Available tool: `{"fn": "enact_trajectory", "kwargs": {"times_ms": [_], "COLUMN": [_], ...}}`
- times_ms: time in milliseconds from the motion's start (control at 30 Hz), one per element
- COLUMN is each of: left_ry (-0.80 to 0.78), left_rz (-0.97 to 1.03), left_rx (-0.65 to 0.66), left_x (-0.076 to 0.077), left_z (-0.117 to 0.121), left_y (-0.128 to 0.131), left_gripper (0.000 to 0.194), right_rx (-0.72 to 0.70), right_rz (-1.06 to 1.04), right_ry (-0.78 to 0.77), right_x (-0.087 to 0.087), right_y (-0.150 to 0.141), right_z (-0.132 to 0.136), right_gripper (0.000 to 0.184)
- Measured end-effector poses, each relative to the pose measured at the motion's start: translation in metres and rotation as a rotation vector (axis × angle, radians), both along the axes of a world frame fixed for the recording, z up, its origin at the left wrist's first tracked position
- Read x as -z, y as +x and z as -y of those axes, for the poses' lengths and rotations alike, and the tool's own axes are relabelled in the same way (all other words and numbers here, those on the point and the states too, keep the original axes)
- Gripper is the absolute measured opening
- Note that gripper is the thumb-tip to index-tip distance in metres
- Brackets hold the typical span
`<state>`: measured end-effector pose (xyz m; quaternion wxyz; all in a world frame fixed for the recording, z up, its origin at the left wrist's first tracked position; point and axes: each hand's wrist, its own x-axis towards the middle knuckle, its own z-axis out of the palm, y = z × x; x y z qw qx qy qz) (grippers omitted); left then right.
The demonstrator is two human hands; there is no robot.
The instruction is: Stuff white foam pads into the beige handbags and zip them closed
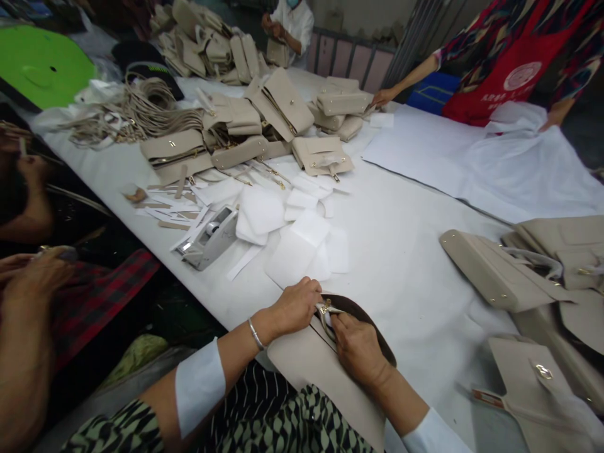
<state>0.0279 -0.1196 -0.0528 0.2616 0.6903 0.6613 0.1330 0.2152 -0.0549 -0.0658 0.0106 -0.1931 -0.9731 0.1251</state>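
Note:
A beige handbag [321, 384] lies at the table's near edge against my body, its dark-lined flap [372, 327] standing open on the far side. My left hand [298, 306] is closed, pinching the bag's upper edge beside a small gold metal fitting [325, 308]. Curled at the mouth of the same bag, my right hand [357, 346] has its fingertips tucked partly inside, near something white. Those fingertips are partly hidden.
White foam sheets [302, 242] and a tape dispenser [207, 239] lie ahead. Beige bags [278, 104] and coiled straps [155, 107] are heaped beyond; more bags [500, 270] lie right. One co-worker's hand [384, 97] touches the stack; another person's hands [42, 270] are at left.

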Motion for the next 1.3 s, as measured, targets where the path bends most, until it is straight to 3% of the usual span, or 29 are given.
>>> {"fn": "enact_trajectory", "kwargs": {"times_ms": [133,433,633,767,1000,1133,1300], "left_ry": [0.023,0.043,0.087,0.077,0.035,0.020,0.003], "left_rz": [0.048,0.231,0.320,0.315,0.227,0.201,0.220], "left_rx": [0.052,0.015,0.028,0.015,0.004,0.005,-0.003], "left_x": [0.000,0.025,0.026,0.024,0.016,0.011,0.011], "left_z": [-0.002,-0.006,-0.001,-0.001,0.001,-0.001,-0.004], "left_y": [-0.003,0.002,-0.003,-0.007,-0.012,-0.013,-0.012], "left_gripper": [0.035,0.024,0.024,0.027,0.025,0.021,0.023], "right_rx": [0.061,0.015,-0.085,0.017,0.046,0.094,0.294], "right_rz": [0.039,-0.030,0.130,0.030,0.140,0.224,0.204], "right_ry": [0.012,0.020,-0.005,-0.048,-0.134,-0.180,-0.240], "right_x": [0.006,0.008,-0.027,-0.047,-0.041,-0.049,-0.049], "right_y": [0.001,0.002,0.001,-0.002,-0.026,-0.033,-0.026], "right_z": [0.001,0.001,0.000,-0.010,-0.019,-0.023,-0.016], "right_gripper": [0.030,0.029,0.019,0.025,0.027,0.011,0.012]}}
